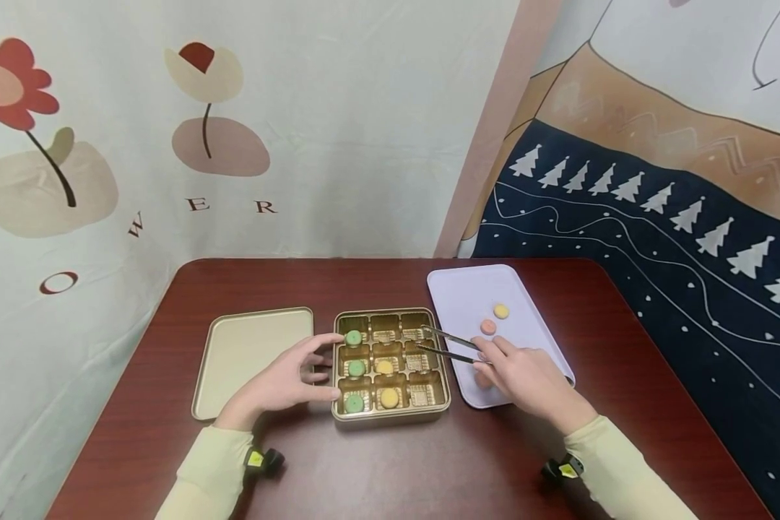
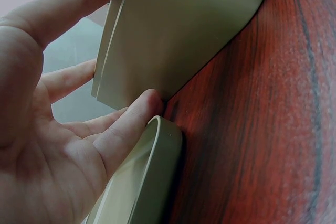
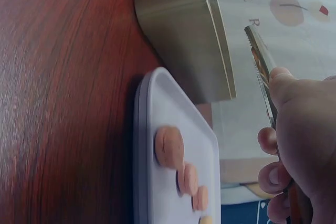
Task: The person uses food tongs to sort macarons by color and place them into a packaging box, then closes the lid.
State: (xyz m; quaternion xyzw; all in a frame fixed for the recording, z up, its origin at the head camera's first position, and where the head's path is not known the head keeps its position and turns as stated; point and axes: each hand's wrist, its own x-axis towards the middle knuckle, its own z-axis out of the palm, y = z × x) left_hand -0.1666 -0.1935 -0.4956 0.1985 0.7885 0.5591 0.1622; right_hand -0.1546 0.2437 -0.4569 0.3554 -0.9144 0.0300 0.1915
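Observation:
A gold tin [image 1: 390, 417] with an insert of square compartments stands mid-table. Green macarons [image 1: 356, 368] fill its left column, and yellow macarons [image 1: 388, 398] sit in the middle column's two nearer compartments. My left hand [image 1: 292, 375] spans the tin's left side, thumb and fingers spread against its edge. My right hand [image 1: 523, 375] grips metal tongs [image 1: 455, 338] between thumb and fingers. The tongs' tips are apart over the tin's right column, nothing between them. Below that hand, pink macarons [image 3: 169, 147] lie on a pale lilac tray [image 1: 455, 296].
Left of the tin lies its shallow gold lid [image 1: 253, 354], partly behind my left hand. A yellow macaron [image 1: 501, 310] and a pink macaron [image 1: 488, 327] show farther back on the tray. Printed fabric hangs behind the dark red wooden table [image 1: 390, 477].

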